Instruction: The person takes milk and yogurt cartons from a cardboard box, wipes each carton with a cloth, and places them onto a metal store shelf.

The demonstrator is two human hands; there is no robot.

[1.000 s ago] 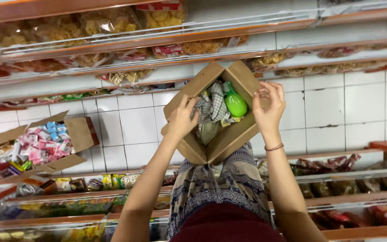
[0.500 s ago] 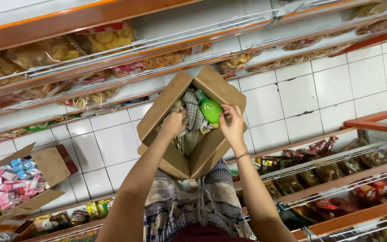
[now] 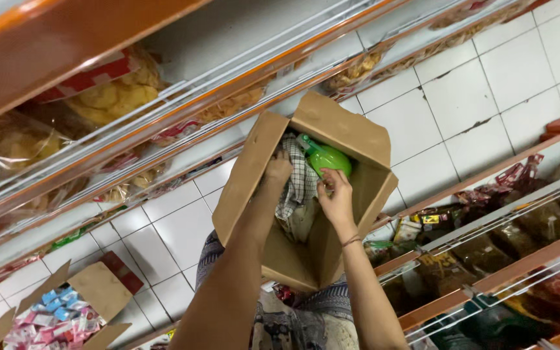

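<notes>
An open cardboard box [image 3: 306,194] sits just right of the frame's centre, flaps spread, resting against the person's patterned lap. Inside it lie a bright green plastic bottle [image 3: 327,157] toward the box's upper right and a checked cloth [image 3: 299,181] bunched beside it, with more soft items below that are too shadowed to tell apart.

The left hand [image 3: 277,170] reaches in over the left flap and its fingers curl onto the checked cloth; whether it truly grips the fabric or only presses on it, I cannot tell. The right hand [image 3: 337,198] is inside the box too, fingers bent up against the underside of the green bottle, touching it but not clearly wrapped around it (a thin band sits on that wrist).

Outward from the box: white floor tiles [image 3: 422,116] fill the middle of the frame. An orange-edged shelf [image 3: 163,104] with bagged snacks [image 3: 108,97] runs across the upper left. Another shelf with dark packets [image 3: 507,220] crosses the lower right. A second open box of pink and blue sachets [image 3: 56,317] lies at the lower left, well apart.

As a judgement: the box is balanced on the lap with both hands inside rather than steadying it, so a tug on the cloth could tip it or drag the bottle out onto the tiles.
</notes>
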